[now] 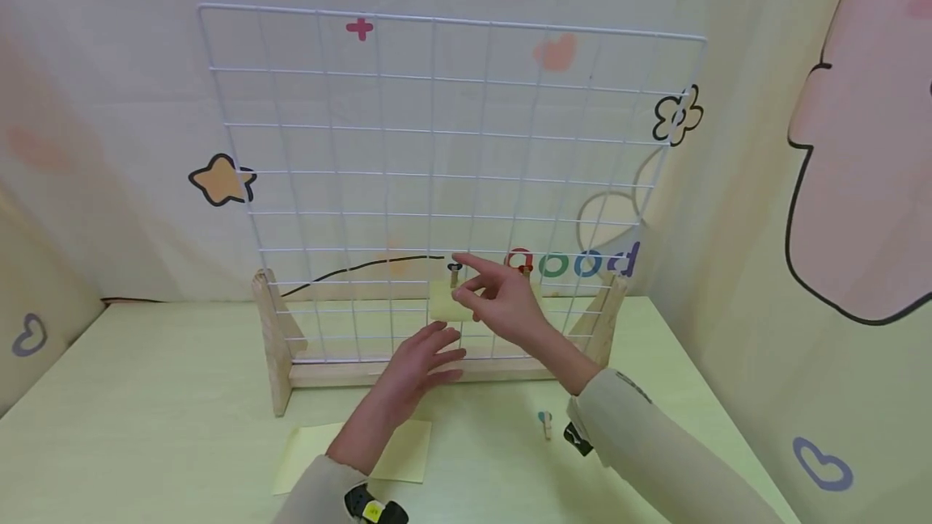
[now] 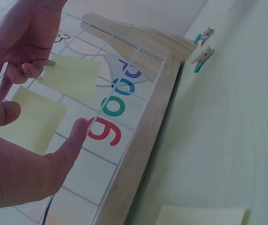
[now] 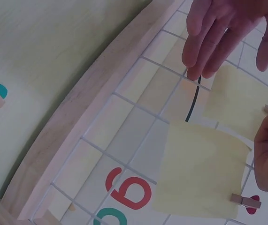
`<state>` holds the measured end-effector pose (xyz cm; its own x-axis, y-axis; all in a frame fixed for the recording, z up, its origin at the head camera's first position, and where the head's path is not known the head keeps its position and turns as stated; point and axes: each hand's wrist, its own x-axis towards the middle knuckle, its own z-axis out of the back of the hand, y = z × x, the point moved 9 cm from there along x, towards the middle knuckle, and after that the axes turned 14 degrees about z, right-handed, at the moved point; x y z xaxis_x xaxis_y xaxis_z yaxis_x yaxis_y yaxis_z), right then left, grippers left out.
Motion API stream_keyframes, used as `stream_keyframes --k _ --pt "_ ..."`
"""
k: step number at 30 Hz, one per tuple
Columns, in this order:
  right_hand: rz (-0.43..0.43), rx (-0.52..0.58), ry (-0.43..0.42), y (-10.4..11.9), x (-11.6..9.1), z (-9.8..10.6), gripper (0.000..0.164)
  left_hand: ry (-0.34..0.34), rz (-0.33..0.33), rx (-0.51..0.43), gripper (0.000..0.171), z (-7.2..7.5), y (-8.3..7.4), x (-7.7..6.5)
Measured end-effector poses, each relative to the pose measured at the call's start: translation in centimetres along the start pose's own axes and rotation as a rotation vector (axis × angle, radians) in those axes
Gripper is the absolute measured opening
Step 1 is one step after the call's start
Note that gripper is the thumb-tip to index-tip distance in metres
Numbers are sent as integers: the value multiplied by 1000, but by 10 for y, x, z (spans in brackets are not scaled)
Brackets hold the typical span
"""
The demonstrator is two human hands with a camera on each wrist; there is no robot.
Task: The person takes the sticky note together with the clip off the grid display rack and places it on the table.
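Observation:
Two pale yellow paper notes hang on a white wire grid panel (image 1: 404, 156), the left note (image 1: 440, 302) partly behind my right hand (image 1: 502, 302). A small wooden clothespin (image 1: 455, 275) with a dark top sits on the left note's upper edge. My right index finger and thumb are spread, their tips close to that clothespin; the other fingers curl. The second note (image 3: 202, 171) carries a clothespin (image 3: 244, 201) with a red decoration. Below the left note, my left hand (image 1: 418, 370) has its fingers spread before the grid, holding nothing.
The grid stands in a wooden base (image 1: 328, 376) with uprights at both ends. On the table in front lie yellow paper (image 1: 404, 451) under my left forearm and, in the left wrist view, two clothespins, one nearer (image 2: 203, 58). A patterned cloth wall (image 1: 131, 144) rises behind.

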<state>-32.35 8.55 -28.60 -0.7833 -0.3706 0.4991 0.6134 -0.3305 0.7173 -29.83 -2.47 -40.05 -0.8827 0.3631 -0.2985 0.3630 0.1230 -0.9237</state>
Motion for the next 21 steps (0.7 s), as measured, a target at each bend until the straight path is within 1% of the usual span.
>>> stream_keyframes --k 2,5,7,9,11,13,15,21 --pt "7 -36 12 1 3 -3 49 15 -1 -62 66 -1 0 3" --pt "34 -128 14 4 7 -5 49 15 -4 -153 65 -1 1 6" --pt "54 -189 7 7 9 -5 47 7 -9 -206 57 0 1 8" --pt "72 -248 -6 9 10 -5 45 -8 -14 -258 45 0 1 8" --pt "80 -280 -27 11 11 -4 42 -25 -23 -295 32 1 0 8" --pt "79 -296 -51 13 11 -3 38 -45 -27 -320 23 3 0 8" --pt "75 -298 -66 13 12 -2 33 -64 -28 -337 18 5 1 8" --pt "82 -286 -61 14 13 -2 25 -112 -31 -377 15 12 1 9"
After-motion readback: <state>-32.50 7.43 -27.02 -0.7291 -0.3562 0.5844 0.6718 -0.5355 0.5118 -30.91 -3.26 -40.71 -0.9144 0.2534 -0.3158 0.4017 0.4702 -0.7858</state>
